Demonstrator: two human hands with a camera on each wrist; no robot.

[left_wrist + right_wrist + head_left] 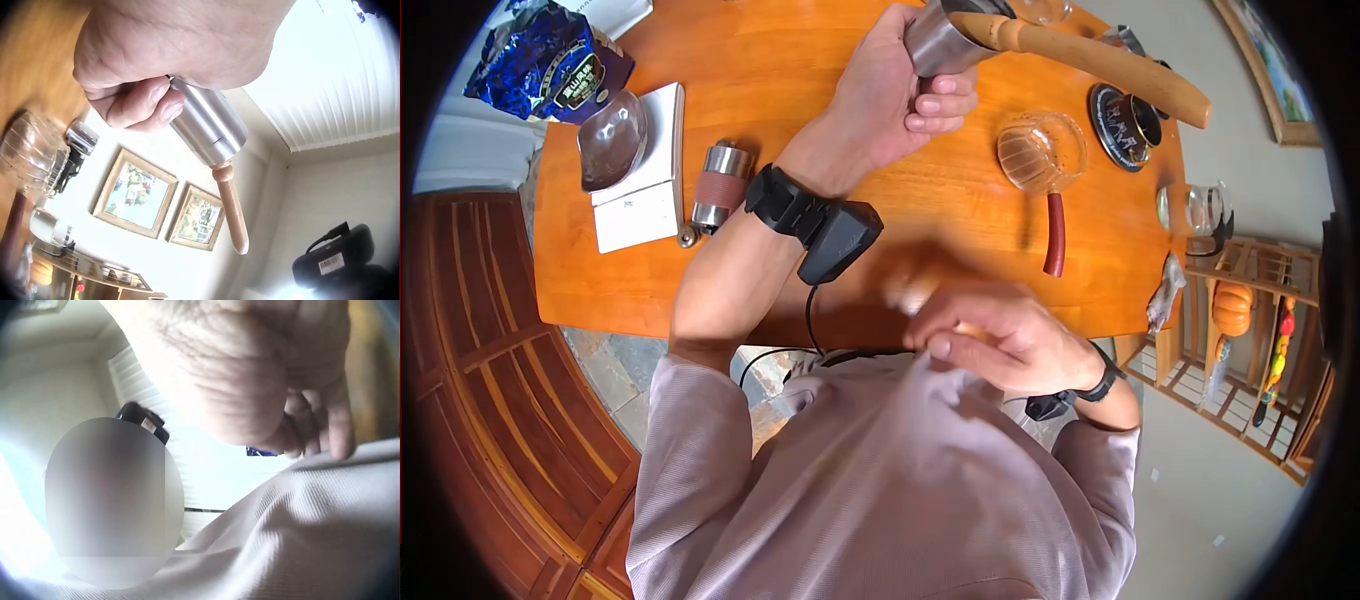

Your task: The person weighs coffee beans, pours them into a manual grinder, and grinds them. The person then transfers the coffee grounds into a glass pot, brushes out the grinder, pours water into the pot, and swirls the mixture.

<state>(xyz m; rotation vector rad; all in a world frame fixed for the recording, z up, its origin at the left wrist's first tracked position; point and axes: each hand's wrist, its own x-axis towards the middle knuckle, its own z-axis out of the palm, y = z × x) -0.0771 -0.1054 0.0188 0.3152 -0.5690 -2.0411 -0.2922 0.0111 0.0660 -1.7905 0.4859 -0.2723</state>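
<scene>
Left hand (pixel 892 98) gripping steel cylinder (pixel 938 42), wooden handle (pixel 1100 64), long axis pointing rightward, right hand (pixel 1010 338), grip unclear

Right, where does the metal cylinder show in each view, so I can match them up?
Head: top, right of centre, in the left hand.
Left wrist: the metal cylinder is near the centre, its wooden stick pointing down.
Right wrist: not in view.
Shared landmark: the glass pot with the dark red handle, below the cylinder in the head view, at the left edge in the left wrist view; not seen in the right wrist view.
</scene>
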